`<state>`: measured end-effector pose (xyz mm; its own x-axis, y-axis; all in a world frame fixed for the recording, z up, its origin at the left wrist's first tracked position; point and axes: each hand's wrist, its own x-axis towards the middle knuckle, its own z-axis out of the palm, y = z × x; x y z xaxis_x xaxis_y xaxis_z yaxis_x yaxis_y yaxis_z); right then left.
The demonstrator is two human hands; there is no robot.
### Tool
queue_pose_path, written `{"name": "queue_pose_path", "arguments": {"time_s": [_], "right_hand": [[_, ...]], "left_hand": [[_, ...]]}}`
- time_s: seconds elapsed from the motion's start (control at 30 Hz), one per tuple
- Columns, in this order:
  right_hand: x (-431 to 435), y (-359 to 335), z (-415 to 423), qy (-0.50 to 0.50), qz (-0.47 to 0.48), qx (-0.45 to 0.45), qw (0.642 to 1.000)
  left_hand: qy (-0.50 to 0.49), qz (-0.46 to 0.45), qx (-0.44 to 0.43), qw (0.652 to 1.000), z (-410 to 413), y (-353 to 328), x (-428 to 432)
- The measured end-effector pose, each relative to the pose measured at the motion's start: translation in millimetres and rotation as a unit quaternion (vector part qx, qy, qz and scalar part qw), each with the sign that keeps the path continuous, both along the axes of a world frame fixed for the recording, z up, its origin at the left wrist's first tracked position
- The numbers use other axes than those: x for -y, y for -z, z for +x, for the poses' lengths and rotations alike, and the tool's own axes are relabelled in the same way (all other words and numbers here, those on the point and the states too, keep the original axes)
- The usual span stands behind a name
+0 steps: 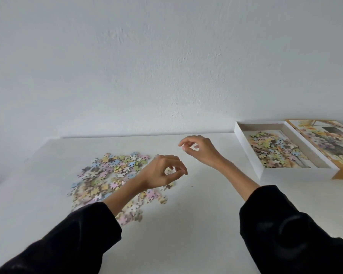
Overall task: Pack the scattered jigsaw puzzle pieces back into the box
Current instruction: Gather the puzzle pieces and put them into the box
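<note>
- The left hand [162, 172] hangs over the right edge of the loose puzzle pieces [111, 175]. Its wrist is bent and its fingers are curled down towards the thumb, so that they make a loose ring.
- Some pieces show through that ring. I cannot tell whether the fingertips pinch one of them or only hover above them.
- The right hand [201, 150] is raised over a bare part of the table [186, 224], between the pile and the box, and touches neither.
- Its fingers are loosely curled, with the thumb and forefinger close together but a small gap between them. Nothing can be seen in its grasp.
- The loose pieces lie in a spread heap on the left half of the table, in pastel pink, blue, yellow and green. The left forearm crosses above the near part of the heap.
- The box [249, 155], a shallow white tray, sits at the far right of the table, close to the wall [166, 56].
- A layer of packed pieces [275, 150] already lies in the bottom of the tray.
- The lid [325, 139], printed with flowers and with an orange side, lies picture up against the tray's right side.
- Both arms wear black sleeves [285, 224] pushed back from the wrists.
</note>
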<state>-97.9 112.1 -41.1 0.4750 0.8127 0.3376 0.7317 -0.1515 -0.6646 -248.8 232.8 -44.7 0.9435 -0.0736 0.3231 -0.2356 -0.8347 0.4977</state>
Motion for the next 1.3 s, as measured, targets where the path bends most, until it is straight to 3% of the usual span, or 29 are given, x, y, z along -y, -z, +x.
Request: {"name": "queue_pose_path", "arguments": {"time_s": [0.17, 0.3, 0.37, 0.47, 0.6, 0.83, 1.03, 1.17, 1.3], "right_hand": [[-49.7, 27.7, -55.5, -0.028, -0.007, 0.009, 1.000], [-71.8, 44.2, -93.2, -0.005, -0.020, 0.009, 1.000], [-77.5, 55.8, -107.8, 0.037, -0.031, 0.053, 0.997], [-84.5, 71.7, -121.3, 0.151, -0.111, 0.130, 0.974], [-89.6, 83.0, -126.9, 0.182, -0.224, 0.078, 0.954], [-99.4, 85.3, -146.7, 0.151, -0.187, 0.071, 0.968], [-115.2, 67.6, -124.6, 0.175, -0.058, 0.043, 0.982], [-134.2, 57.8, -102.9, 0.113, -0.135, -0.002, 0.984], [-147.9, 60.9, -99.6, 0.016, -0.224, 0.042, 0.973]], "left_hand": [[-0.074, 0.003, -0.009, 0.997, -63.1, 18.0, -62.7], [-0.099, 0.008, -0.004, 0.995, -102.4, 31.5, -102.0], [-0.124, 0.026, -0.015, 0.992, -116.1, 41.2, -116.1], [-0.239, 0.082, -0.031, 0.967, -130.2, 61.2, -137.0], [-0.344, 0.074, -0.075, 0.933, -141.2, 75.4, -162.7], [-0.279, 0.069, -0.073, 0.955, -131.5, 80.9, -154.5], [-0.317, 0.010, -0.013, 0.948, -106.0, 70.2, -181.5], [-0.331, -0.018, -0.071, 0.941, -87.1, 67.1, -205.9], [-0.258, 0.009, -0.123, 0.958, -79.5, 68.9, -208.4]]}}
